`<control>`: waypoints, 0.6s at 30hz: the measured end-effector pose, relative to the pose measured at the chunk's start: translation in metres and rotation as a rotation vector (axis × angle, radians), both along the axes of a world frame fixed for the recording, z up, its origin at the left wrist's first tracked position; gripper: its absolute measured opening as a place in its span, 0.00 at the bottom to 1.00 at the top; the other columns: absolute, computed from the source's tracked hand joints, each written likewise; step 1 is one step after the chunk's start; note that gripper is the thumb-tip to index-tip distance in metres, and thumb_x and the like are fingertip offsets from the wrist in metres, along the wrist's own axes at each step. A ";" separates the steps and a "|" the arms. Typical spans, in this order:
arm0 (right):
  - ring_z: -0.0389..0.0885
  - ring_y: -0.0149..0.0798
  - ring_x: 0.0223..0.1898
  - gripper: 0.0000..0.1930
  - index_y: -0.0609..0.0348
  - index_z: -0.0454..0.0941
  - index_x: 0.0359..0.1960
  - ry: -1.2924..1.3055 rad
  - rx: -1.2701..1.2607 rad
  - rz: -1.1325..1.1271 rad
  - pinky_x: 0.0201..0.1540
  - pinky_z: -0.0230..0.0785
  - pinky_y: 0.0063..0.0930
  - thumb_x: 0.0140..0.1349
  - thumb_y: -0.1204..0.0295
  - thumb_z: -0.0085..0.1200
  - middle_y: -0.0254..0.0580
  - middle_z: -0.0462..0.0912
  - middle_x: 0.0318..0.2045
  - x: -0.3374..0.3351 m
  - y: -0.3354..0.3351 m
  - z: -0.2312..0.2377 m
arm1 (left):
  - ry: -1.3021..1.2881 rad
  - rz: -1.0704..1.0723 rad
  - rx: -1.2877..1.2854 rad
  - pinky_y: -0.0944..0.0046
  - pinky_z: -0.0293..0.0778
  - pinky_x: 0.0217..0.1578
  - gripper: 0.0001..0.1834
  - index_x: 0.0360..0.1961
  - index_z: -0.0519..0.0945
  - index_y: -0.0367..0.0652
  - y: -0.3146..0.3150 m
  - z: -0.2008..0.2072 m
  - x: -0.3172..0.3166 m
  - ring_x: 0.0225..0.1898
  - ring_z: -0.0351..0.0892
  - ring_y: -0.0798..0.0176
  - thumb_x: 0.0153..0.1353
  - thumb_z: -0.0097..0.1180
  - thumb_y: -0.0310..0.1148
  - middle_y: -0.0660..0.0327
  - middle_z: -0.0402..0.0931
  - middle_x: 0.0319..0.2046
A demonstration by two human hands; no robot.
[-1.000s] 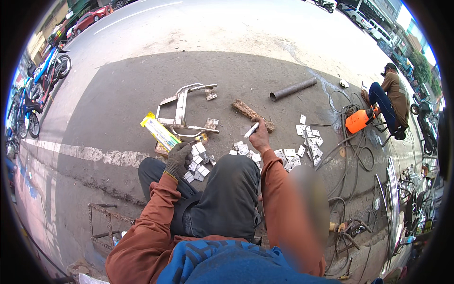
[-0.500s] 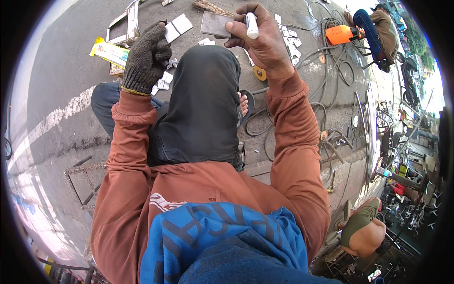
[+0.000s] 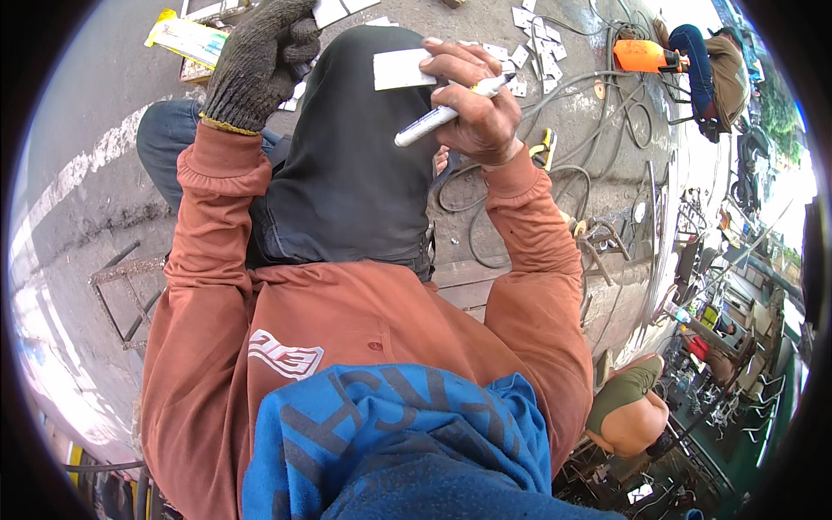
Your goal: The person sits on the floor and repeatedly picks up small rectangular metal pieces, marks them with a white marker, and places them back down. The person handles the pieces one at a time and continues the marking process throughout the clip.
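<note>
My left hand (image 3: 264, 65), in a dark knitted glove with a yellow cuff, has its fingers curled beside my raised knee. It grips the edge of a white rectangular plate (image 3: 342, 10) with a line across it, partly cut off by the top of the picture. My bare right hand (image 3: 475, 108) is closed on two things. A small flat rectangular plate (image 3: 403, 69), bright with glare, sticks out from its fingertips over my dark-trousered knee (image 3: 355, 165). A white marker pen (image 3: 442, 115) lies slantwise across the same fingers, its dark end to the upper right.
Several white plates (image 3: 542, 52) lie scattered beyond my right hand. Cables and hoses (image 3: 598, 113) loop over the pavement near an orange container (image 3: 640, 56). A yellow packet (image 3: 186, 39) lies at the far left. Two people (image 3: 724, 78) crouch or sit to the right.
My right hand has turned and come nearer over my knee, with the plate and marker still in it. The marker now slants low to the left. My left hand sits higher in the picture.
</note>
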State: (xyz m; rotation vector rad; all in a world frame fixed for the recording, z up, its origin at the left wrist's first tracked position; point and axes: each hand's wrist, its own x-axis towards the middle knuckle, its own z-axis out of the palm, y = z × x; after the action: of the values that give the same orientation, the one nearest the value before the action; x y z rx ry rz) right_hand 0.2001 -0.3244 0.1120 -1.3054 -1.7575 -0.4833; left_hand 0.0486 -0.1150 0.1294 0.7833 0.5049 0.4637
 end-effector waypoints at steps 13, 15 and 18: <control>0.80 0.50 0.59 0.25 0.60 0.67 0.51 0.805 0.008 -0.163 0.57 0.76 0.35 0.56 0.83 0.67 0.60 0.78 0.58 -0.025 -0.001 -0.033 | 0.260 -0.060 0.274 0.76 0.63 0.17 0.10 0.46 0.78 0.39 -0.035 0.031 0.015 0.18 0.68 0.76 0.69 0.58 0.33 0.68 0.73 0.21; 0.72 0.48 0.69 0.25 0.57 0.64 0.52 0.809 -0.199 0.069 0.69 0.67 0.40 0.57 0.89 0.63 0.60 0.74 0.64 -0.018 -0.012 -0.030 | 0.238 -0.098 0.296 0.76 0.62 0.18 0.11 0.46 0.78 0.39 -0.035 0.029 0.015 0.18 0.68 0.76 0.69 0.59 0.34 0.68 0.73 0.21; 0.74 0.47 0.67 0.28 0.58 0.65 0.52 0.759 -0.242 0.009 0.69 0.66 0.37 0.54 0.87 0.67 0.59 0.75 0.64 -0.020 -0.016 -0.033 | 0.263 -0.094 0.358 0.76 0.62 0.18 0.11 0.46 0.78 0.38 -0.037 0.029 0.014 0.18 0.67 0.76 0.69 0.59 0.34 0.68 0.73 0.21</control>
State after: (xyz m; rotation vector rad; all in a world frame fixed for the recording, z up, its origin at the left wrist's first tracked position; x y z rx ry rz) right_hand 0.1805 -0.3399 0.0793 -1.3980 -1.1940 0.2318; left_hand 0.0631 -0.1525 0.1583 1.2173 0.6353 0.3690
